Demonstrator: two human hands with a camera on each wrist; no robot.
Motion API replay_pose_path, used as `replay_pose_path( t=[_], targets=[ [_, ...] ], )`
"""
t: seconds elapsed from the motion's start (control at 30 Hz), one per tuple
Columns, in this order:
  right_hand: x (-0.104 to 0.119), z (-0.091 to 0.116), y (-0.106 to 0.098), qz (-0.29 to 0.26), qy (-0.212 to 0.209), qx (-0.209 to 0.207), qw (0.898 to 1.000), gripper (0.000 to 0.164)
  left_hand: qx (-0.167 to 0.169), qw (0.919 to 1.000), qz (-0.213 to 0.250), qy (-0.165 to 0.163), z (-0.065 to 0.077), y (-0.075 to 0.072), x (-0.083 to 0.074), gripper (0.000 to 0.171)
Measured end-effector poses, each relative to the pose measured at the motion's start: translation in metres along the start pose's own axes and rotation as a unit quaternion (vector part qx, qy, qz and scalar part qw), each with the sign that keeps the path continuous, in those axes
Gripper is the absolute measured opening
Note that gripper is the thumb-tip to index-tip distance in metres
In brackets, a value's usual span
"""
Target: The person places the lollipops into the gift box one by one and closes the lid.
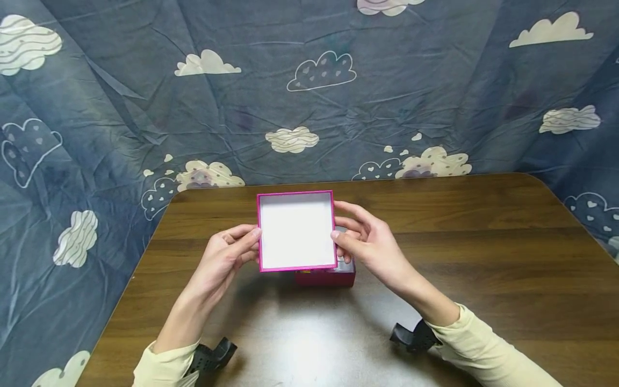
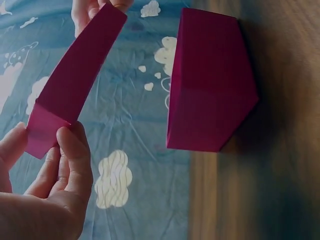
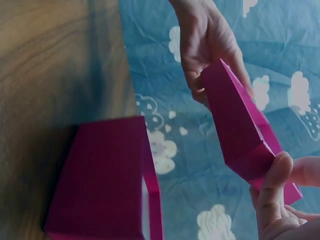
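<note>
A magenta box lid with a white inside is held up between both hands, its hollow side turned to the head camera. My left hand pinches the lid's left edge, thumb in front and fingers behind. On the opposite edge, my right hand grips it the same way. Below and behind the lid, the magenta box base stands on the table, apart from the lid. The lid hides most of the base's top; a little of some greyish contents shows at its right. Both wrist views show the base upright.
The brown wooden table reaches back to a blue cloth printed with white clouds. Black wrist mounts sit at the cream sleeves. Glare brightens the table's near middle.
</note>
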State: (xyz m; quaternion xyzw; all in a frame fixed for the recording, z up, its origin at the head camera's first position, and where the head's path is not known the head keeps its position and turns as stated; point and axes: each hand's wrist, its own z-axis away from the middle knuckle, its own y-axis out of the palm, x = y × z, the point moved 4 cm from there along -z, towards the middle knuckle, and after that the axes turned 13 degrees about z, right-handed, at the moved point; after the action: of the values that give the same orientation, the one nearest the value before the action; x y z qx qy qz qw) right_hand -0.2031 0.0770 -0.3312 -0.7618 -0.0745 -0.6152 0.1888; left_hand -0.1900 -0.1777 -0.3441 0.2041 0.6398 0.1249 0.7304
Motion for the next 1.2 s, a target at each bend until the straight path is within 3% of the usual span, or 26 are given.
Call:
replay_pose_path(
  t=[0.33,0.57,0.8,1.0,1.2],
  targets=[
    [0.003,0.003,-0.026,0.026,-0.026,-0.044,0.998,0.047,0.026,0.9977,-0.057,0.026,-0.017,0.023,0.001,0.039],
    [0.004,0.007,-0.035,0.061,-0.081,-0.063,0.993,0.039,0.059,0.9898,-0.111,0.067,-0.022,0.031,0.004,0.039],
    [-0.001,0.012,-0.041,0.070,-0.109,-0.071,0.989,0.028,0.101,0.9798,-0.145,0.093,-0.023,0.038,0.007,0.042],
    [-0.010,0.016,-0.043,0.064,-0.092,-0.057,0.992,0.014,0.098,0.9856,-0.113,0.080,-0.022,0.038,0.014,0.030],
    [-0.020,0.016,-0.042,0.069,-0.085,-0.063,0.992,0.022,0.058,0.9907,-0.116,0.043,-0.025,0.038,0.024,0.027]
  ],
)
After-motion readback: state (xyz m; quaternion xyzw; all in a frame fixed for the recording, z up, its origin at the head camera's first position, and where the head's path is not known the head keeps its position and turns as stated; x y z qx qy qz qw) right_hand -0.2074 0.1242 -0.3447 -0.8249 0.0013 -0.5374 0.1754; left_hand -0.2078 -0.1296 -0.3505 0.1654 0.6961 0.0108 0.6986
